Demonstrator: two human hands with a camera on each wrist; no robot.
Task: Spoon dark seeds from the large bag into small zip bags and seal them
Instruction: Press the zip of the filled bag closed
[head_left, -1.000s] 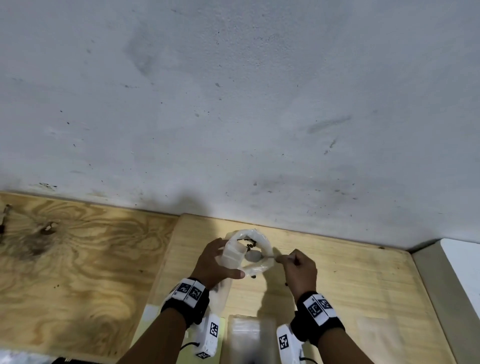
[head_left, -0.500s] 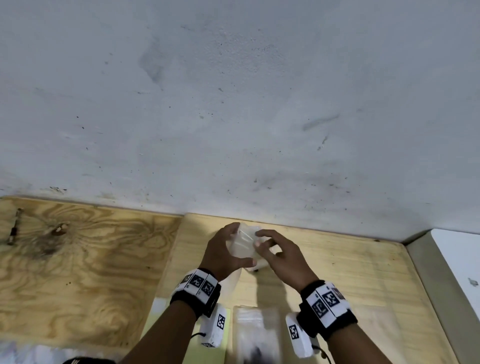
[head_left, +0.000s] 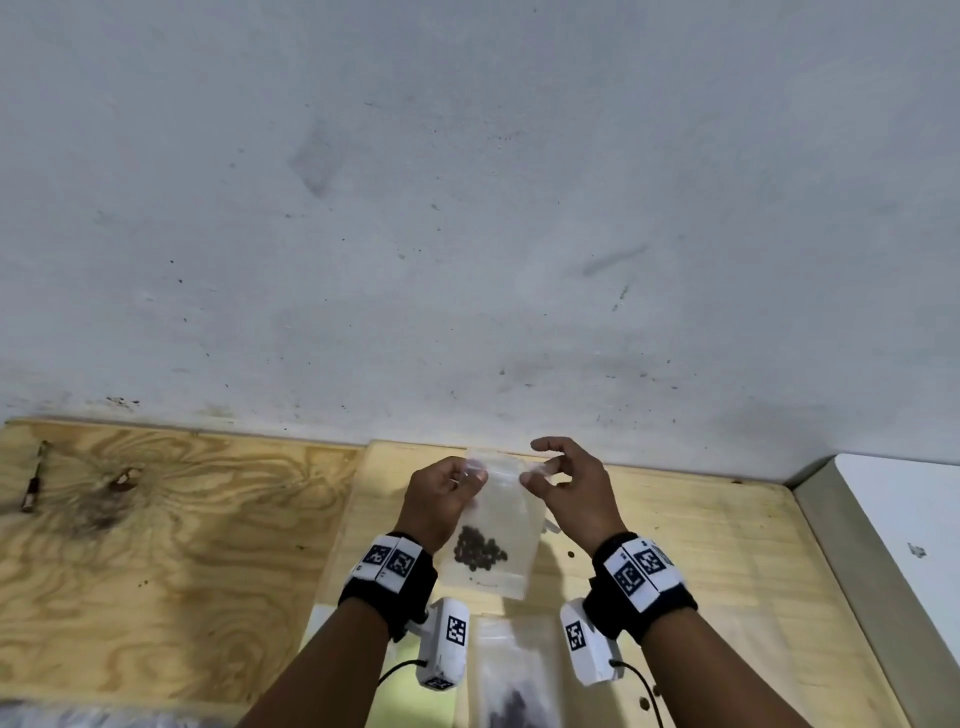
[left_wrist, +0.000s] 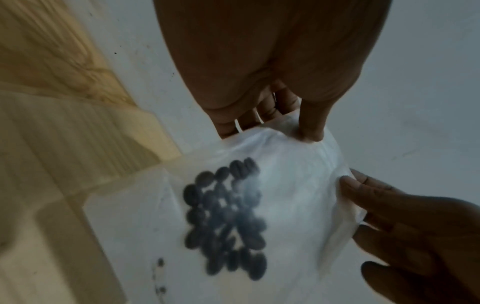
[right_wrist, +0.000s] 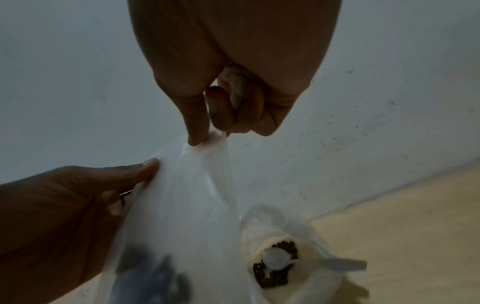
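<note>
Behind everything stands a scuffed grey-white wall (head_left: 467, 208), and under your hands lies the pale plywood table (head_left: 701, 545). A second ago your right hand worked the spoon in the large bag; now the large clear plastic bag (right_wrist: 283, 265) sits aside with the white plastic spoon (right_wrist: 276, 261) inside. Your left hand (head_left: 439, 501) and right hand (head_left: 571, 493) each pinch a top corner of the small clear zip bag (head_left: 493, 525) of dark seeds (head_left: 479, 555), held up unsealed: filling looks done, sealing next.

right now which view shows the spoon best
The right wrist view: the white spoon lies across the open large bag, bowl over the dark seeds, handle pointing right. The head view hides it behind the small zip bag and the hands; the left wrist view does not show it.
</note>
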